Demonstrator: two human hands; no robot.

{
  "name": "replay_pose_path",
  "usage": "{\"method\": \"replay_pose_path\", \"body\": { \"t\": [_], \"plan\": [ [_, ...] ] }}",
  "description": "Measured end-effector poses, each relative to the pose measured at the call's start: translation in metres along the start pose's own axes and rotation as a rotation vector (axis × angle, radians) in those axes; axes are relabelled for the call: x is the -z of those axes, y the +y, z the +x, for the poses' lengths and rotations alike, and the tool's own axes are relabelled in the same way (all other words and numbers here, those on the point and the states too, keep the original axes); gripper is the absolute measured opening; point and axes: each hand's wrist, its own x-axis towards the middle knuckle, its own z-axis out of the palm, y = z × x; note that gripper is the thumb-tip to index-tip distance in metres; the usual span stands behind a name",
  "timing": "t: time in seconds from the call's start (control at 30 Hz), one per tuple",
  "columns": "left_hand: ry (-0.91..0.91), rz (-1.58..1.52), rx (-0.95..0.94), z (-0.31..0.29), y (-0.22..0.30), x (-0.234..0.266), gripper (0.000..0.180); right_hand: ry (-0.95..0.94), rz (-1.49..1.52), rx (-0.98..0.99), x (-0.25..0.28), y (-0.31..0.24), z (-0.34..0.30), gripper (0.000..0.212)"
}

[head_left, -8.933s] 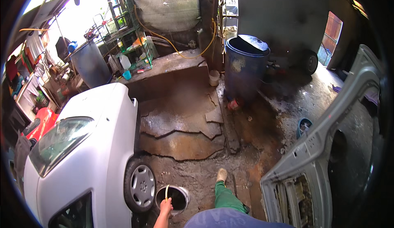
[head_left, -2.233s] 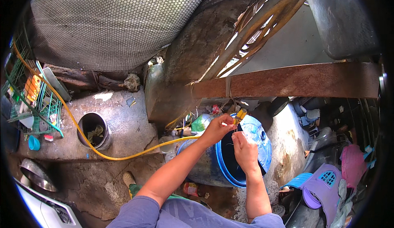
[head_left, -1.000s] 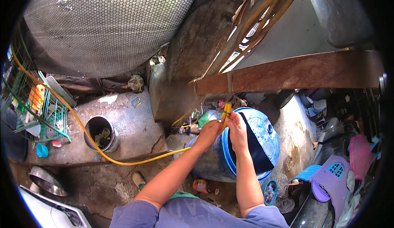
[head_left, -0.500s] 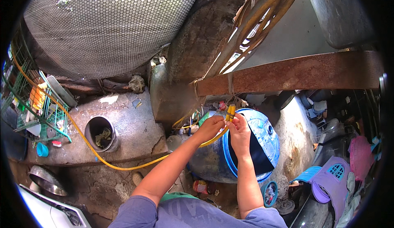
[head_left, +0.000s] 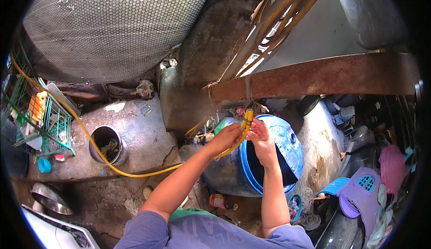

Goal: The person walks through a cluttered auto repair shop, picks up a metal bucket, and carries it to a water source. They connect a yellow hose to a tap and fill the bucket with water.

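Observation:
A yellow hose [head_left: 130, 175] sweeps in from the left and runs past my forearm up to my hands. Its end is bent back double, with a dark band [head_left: 246, 122] around both strands. My right hand [head_left: 262, 142] grips the hose just below the band. Close beside it, my left hand [head_left: 228, 137] is closed with its fingertips at the hose; what it pinches is hidden. Beneath my hands lies a blue drum [head_left: 287, 134], its top partly cut away with a dark opening.
A rusty beam [head_left: 314, 76] crosses beyond the drum. On the concrete ledge to the left stands a bucket [head_left: 123, 152], near a green wire rack [head_left: 58, 132] and a turquoise cup [head_left: 44, 164]. A metal bowl [head_left: 51, 199] sits lower left. Purple plastic [head_left: 361, 190] lies at right.
The doubled hose end has shifted slightly left and up, and more of it shows above my left hand. My left hand has moved a little left, its fingers slightly apart from my right hand.

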Motion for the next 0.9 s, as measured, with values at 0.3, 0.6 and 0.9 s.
{"method": "replay_pose_path", "body": {
  "t": [0.3, 0.6, 0.9],
  "plan": [
    [0.190, -0.016, -0.089, -0.029, -0.009, -0.020, 0.014, 0.087, 0.018, -0.057, -0.008, 0.005, 0.003, 0.043],
    [0.414, 1.031, -0.533, -0.042, -0.012, -0.029, 0.035, 0.093, -0.197, 0.070, -0.007, 0.012, 0.003, 0.040],
    [0.208, 0.742, -0.414, -0.005, -0.009, -0.005, 0.025, 0.025, -0.227, 0.065, -0.007, 0.005, 0.005, 0.049]
  ]
}}
